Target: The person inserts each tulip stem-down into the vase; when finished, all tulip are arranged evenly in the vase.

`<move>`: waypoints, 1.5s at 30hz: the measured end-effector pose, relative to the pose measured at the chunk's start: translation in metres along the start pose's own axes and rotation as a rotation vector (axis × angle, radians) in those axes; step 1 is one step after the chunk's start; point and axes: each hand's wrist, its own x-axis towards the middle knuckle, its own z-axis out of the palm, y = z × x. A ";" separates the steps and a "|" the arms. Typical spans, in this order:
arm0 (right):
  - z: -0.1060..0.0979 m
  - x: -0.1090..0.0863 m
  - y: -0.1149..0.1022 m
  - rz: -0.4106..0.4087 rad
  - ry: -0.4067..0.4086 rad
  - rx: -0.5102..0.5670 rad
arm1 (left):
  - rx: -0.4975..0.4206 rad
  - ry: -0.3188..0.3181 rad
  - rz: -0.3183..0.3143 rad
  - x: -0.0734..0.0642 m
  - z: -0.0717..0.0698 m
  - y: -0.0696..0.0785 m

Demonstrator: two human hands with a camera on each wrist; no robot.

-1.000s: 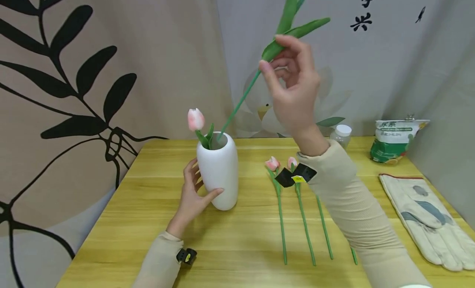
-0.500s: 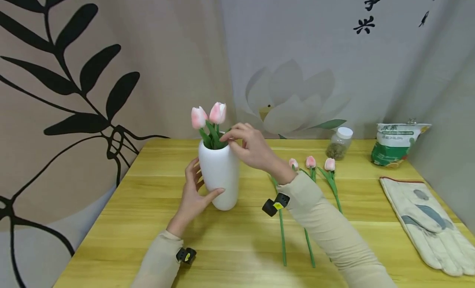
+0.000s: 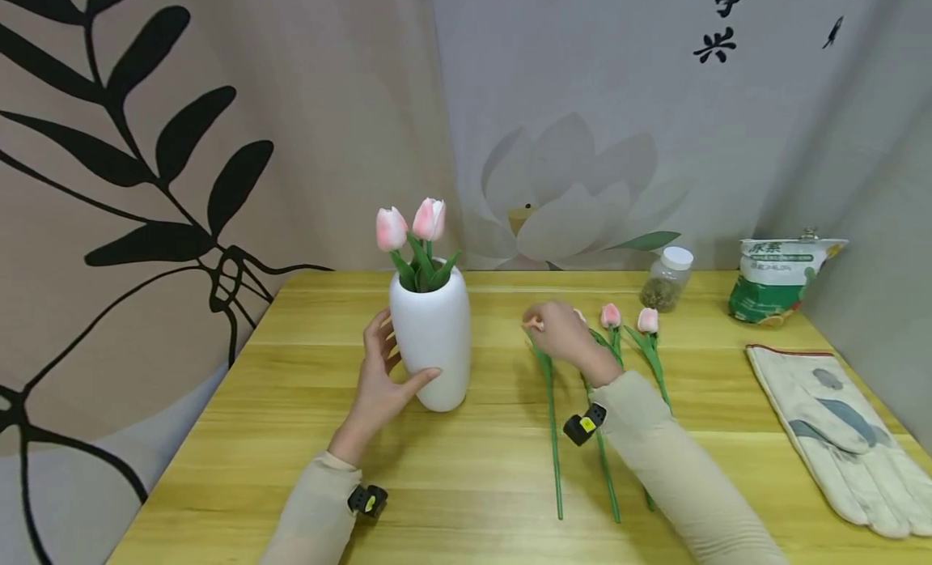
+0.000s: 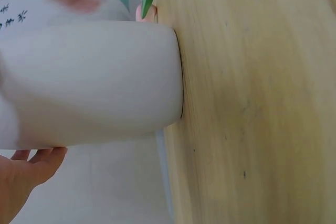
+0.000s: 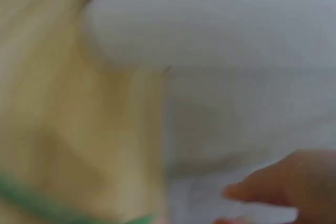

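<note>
A white vase (image 3: 431,338) stands upright on the wooden table, with two pink tulips (image 3: 429,219) in its mouth. My left hand (image 3: 379,387) holds the vase from the left side, thumb across its front and fingers behind. To the right, my right hand (image 3: 564,338) hovers over the upper end of the leftmost loose tulip (image 3: 552,419) and hides its flower. Its fingers look bent but apart in the blurred right wrist view, with no stem between them. More loose tulips (image 3: 610,316) lie beside that one, partly covered by the right hand and sleeve.
A lidded clear jar (image 3: 664,282) and a green-and-white bag (image 3: 779,282) stand at the back right. White work gloves (image 3: 837,435) lie along the right side of the table (image 3: 451,492). Printed curtains (image 3: 328,128) hang behind the table.
The right hand lowered a tulip into the vase, let it go, and moved right to the loose tulips. The left hand stayed on the vase.
</note>
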 end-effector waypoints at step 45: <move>-0.134 0.016 -0.145 -0.705 1.109 0.718 | -0.007 0.002 -0.006 0.002 0.001 -0.001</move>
